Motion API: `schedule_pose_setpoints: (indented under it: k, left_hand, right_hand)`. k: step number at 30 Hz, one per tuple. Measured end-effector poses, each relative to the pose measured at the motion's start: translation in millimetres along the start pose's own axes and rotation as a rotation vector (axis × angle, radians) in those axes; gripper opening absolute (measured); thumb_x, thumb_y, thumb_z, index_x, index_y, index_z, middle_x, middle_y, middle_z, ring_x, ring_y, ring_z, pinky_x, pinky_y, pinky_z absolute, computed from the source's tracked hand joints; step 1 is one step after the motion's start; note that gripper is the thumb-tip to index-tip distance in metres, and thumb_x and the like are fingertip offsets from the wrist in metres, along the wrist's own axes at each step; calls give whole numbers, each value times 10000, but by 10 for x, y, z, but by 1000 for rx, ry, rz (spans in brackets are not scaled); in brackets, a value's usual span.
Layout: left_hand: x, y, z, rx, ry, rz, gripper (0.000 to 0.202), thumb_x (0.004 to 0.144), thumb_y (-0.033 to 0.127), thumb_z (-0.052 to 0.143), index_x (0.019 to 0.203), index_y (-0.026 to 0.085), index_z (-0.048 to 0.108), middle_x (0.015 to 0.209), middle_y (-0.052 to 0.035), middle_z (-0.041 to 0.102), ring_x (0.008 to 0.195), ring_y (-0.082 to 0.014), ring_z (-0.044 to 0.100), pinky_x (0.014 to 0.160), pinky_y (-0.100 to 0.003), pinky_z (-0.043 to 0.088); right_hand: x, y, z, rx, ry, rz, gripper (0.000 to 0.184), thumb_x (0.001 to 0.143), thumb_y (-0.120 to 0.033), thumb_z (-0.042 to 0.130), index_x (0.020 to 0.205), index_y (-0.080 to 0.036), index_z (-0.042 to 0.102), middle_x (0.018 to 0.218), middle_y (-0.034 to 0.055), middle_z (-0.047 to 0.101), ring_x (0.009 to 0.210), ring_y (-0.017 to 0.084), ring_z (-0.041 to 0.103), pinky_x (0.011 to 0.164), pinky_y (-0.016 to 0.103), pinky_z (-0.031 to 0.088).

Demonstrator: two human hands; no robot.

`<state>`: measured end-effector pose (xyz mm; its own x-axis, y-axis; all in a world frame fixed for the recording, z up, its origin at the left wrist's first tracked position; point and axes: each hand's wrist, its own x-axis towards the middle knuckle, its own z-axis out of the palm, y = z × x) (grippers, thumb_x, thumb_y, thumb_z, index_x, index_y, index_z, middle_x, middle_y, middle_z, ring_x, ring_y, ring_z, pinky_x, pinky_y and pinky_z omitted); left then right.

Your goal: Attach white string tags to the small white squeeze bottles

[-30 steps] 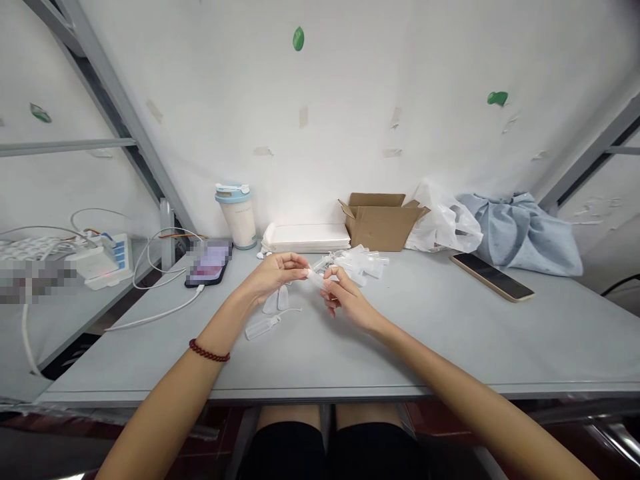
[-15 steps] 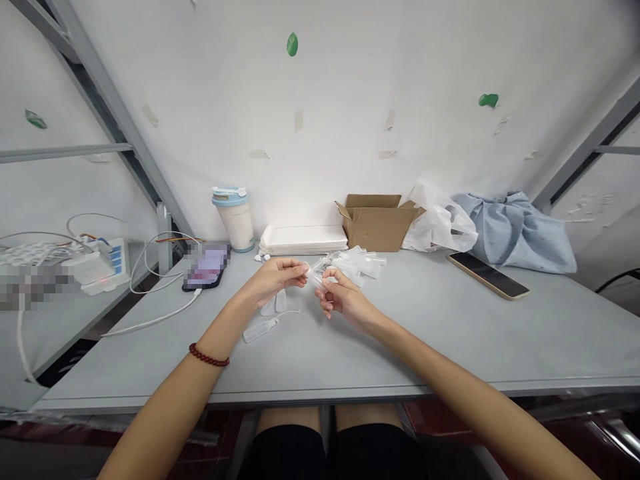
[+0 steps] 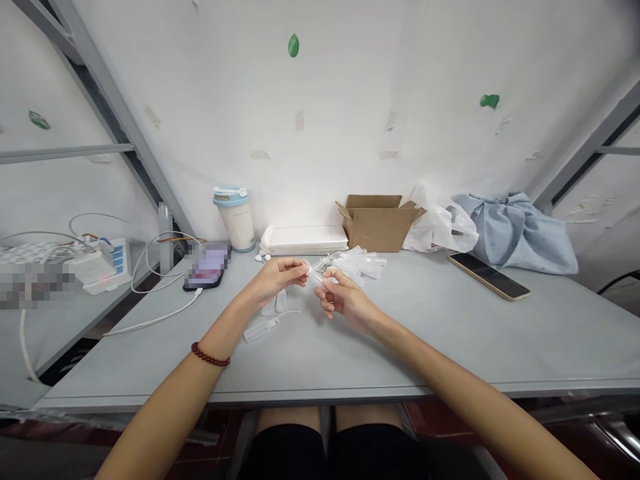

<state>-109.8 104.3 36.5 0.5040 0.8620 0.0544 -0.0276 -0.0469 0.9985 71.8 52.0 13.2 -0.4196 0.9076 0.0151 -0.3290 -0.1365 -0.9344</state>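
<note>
Over the middle of the desk, my left hand (image 3: 278,279) is closed, thumb and fingertips pinching the upper left end of a small clear plastic tag (image 3: 315,277). My right hand (image 3: 349,298) grips the tag's other end between thumb and fingers. Fingers cover part of it, so fine details are hidden. On the desk below my left hand lies a similar translucent tag with a thin strap (image 3: 261,329). More clear pieces (image 3: 281,301) rest just behind it, partly covered by that hand. Beyond my right hand is a loose pile of clear tags (image 3: 360,262).
Along the wall stand a tumbler (image 3: 237,223), a white paper stack (image 3: 305,239), an open cardboard box (image 3: 380,228), a plastic bag (image 3: 437,223) and blue cloth (image 3: 520,230). A charging phone (image 3: 207,267) lies left, another phone (image 3: 489,275) right. Earbuds (image 3: 263,257) sit near the tumbler.
Both hands keep their hold on the clear tag with hardly any movement. The whole view has shifted very slightly.
</note>
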Motion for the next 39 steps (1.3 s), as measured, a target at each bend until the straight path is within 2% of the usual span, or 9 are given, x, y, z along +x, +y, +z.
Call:
schedule_pose_setpoints:
  k: [4,9,13,19,25,31,35,37,39]
  left_hand:
    - [11,-9,36,88,45,43,279,703,402,690,742,131,633,696,-13,563,676,-127,534,699,-279,443]
    - [8,16,82,349,155,113,325,730,439,631,602,149,557,554,16,525,552,-108,481,582,-249,394]
    - [-7,39,99,479,187,118,358,761,455,578,564,164,511,502,30,500,490,-94,428,521,-233,348]
    - [7,-22,96,522,200,91,410,787,486,520,532,170,461,475,38,459,474,-95,400,502,-236,316]
    - [14,-44,78,450,154,83,438,784,502,529,515,171,429,475,35,441,490,-98,413,524,-243,344]
    - [-10,12,23,333,12,114,344,776,484,569,681,154,600,660,-11,556,627,-129,510,624,-269,425]
    - [-16,21,-3,258,-68,119,313,769,470,595,792,164,653,830,-45,605,757,-151,526,699,-276,451]
    - [-16,17,-1,216,-72,104,321,754,474,615,796,160,663,937,-68,619,808,-161,529,719,-278,452]
    - [-14,10,8,182,-36,77,324,747,476,626,772,155,666,962,-72,622,813,-159,530,720,-276,447]
  right_hand:
    - [11,35,-3,-78,8,-48,316,772,-399,596,869,-238,342,695,-57,514,508,71,406,498,224,368]
    - [29,96,-10,-198,12,-100,333,775,-439,581,865,-246,325,725,-54,525,524,80,421,482,228,377]
    - [35,119,2,-249,41,-116,329,786,-453,557,853,-246,311,736,-50,537,525,82,425,489,233,378]
    - [32,135,10,-347,79,-149,286,823,-439,502,852,-242,297,743,-50,532,517,78,413,499,238,372]
    - [26,96,7,-293,23,-102,315,808,-459,527,851,-244,301,750,-48,549,503,77,431,505,242,367]
    - [21,63,-26,-161,16,-40,314,794,-435,567,865,-242,329,723,-40,599,475,79,443,520,246,368]
    - [9,44,-35,-76,-10,-3,320,789,-430,596,861,-237,350,749,-21,618,478,83,449,517,245,356]
    - [5,35,-35,-54,-18,7,323,791,-440,597,856,-234,357,762,-11,627,478,84,449,513,243,349]
    - [3,29,-36,-48,-27,7,323,795,-445,595,853,-231,361,768,-5,634,475,84,448,513,243,348]
